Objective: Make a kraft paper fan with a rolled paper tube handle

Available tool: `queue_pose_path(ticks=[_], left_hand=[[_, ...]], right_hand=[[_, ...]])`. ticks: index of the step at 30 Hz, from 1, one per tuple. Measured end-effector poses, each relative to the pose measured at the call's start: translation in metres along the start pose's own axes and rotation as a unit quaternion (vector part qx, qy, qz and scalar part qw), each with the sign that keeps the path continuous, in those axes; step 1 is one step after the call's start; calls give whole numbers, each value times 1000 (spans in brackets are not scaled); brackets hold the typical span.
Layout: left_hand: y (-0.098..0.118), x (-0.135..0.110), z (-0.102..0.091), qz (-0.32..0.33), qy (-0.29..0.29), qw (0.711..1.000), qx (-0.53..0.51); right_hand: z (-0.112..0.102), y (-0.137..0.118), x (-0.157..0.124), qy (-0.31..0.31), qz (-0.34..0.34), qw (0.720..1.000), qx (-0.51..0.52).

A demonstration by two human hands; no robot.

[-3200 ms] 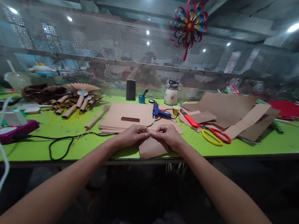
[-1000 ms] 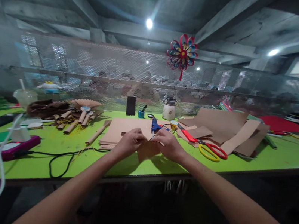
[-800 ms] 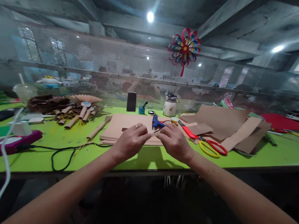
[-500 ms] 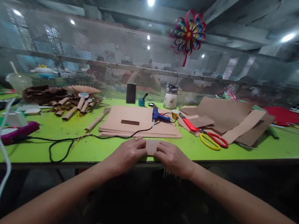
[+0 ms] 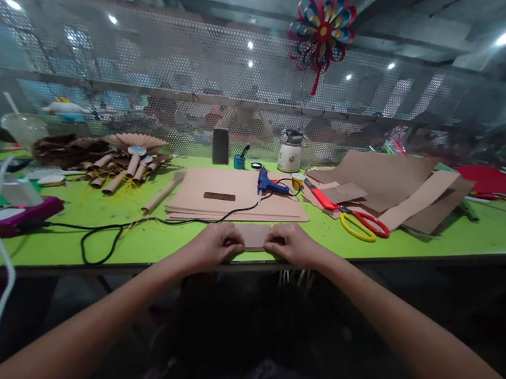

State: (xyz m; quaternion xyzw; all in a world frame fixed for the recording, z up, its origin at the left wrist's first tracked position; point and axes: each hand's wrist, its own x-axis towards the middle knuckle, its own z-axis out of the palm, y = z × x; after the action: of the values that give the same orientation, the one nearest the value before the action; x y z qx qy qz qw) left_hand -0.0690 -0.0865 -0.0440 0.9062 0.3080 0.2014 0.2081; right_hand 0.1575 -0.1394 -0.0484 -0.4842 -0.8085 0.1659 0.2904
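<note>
Between my hands, at the table's front edge, lies a small strip of brown paper (image 5: 255, 237). My left hand (image 5: 218, 245) grips its left end with curled fingers. The right end is pinched by my right hand (image 5: 290, 244). Just beyond is a stack of brown cardboard sheets (image 5: 202, 176), bearing a narrow dark brown folded strip (image 5: 220, 196) and a blue glue gun (image 5: 270, 183). Red and yellow-handled scissors (image 5: 357, 224) rest to the right of the stack. A rolled paper tube (image 5: 162, 194) lies on its left.
A black cord (image 5: 116, 232) loops across the green table (image 5: 142, 252) at left, near a purple power strip (image 5: 18, 216). Paper fans with tube handles (image 5: 135, 161) lie behind. Large brown paper sheets (image 5: 379, 184) are piled at right, and a white bottle (image 5: 290, 152) stands at the back.
The camera view has tilted down slightly. My left hand has shifted a little left, showing more of the paper strip between the hands. Both hands keep hold of it.
</note>
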Motion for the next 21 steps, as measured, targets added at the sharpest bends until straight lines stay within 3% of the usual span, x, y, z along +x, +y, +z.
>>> queue_pose_path(ticks=[10, 21], left_hand=[[-1, 4, -10, -24, -47, 998, 16], [2, 22, -24, -29, -167, 985, 32]], right_hand=[[-11, -1, 22, -103, 79, 991, 12], [-13, 0, 20, -120, 59, 991, -9]])
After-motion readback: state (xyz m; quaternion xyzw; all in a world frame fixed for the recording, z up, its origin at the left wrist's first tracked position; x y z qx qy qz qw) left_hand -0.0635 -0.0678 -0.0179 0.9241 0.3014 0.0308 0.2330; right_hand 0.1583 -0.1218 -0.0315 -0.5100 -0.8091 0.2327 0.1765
